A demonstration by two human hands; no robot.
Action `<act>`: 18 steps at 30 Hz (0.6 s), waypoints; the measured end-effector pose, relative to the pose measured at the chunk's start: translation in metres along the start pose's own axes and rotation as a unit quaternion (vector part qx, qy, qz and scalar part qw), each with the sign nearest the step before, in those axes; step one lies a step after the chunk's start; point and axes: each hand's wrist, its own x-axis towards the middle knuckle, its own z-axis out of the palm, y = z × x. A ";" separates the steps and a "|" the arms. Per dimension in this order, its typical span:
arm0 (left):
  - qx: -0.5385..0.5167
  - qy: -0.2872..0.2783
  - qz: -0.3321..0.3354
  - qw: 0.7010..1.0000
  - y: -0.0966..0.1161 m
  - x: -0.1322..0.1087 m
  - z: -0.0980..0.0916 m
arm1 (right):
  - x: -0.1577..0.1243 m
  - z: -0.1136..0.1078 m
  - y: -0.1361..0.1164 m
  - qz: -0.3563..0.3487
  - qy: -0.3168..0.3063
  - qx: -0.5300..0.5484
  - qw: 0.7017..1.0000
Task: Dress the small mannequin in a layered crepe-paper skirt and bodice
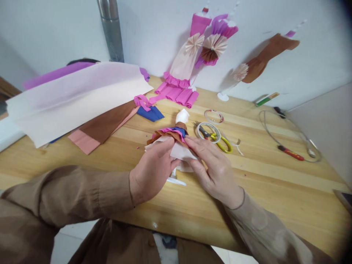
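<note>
A small dress form with a white top [182, 116] stands tilted on the table in front of me. It wears a crepe paper dress with ruffled layers [179, 132] in brown, pink and blue, above a white paper skirt [181, 151]. From the left, my left hand [154, 167] is closed on the skirt, its fingertips partly hidden. On the other side, my right hand [213, 167] has its thumb at the white paper and its fingers along the ruffles. Below the skirt, a white base [176, 181] shows.
Crepe paper sheets [90, 99] lie at left, with a blue piece [150, 113] alongside. At right are a tape roll [208, 132], yellow-handled scissors [225, 143] and a red-handled glue gun or tool with a cord [290, 153]. Behind stand several dressed forms [183, 60] and a metal flask [111, 31].
</note>
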 end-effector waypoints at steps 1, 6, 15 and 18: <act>-0.010 -0.006 -0.007 1.000 0.002 -0.001 0.001 | -0.001 0.001 0.000 -0.007 -0.005 -0.016 1.000; -0.066 -0.021 -0.015 0.997 0.011 -0.006 0.004 | -0.004 0.006 0.001 -0.025 -0.003 -0.066 0.998; -0.107 0.014 -0.032 0.994 0.014 -0.006 0.004 | -0.003 0.008 0.000 -0.019 0.002 -0.053 0.998; -0.123 0.002 -0.033 0.992 0.013 -0.004 0.001 | -0.003 0.008 0.000 -0.008 0.001 -0.034 0.999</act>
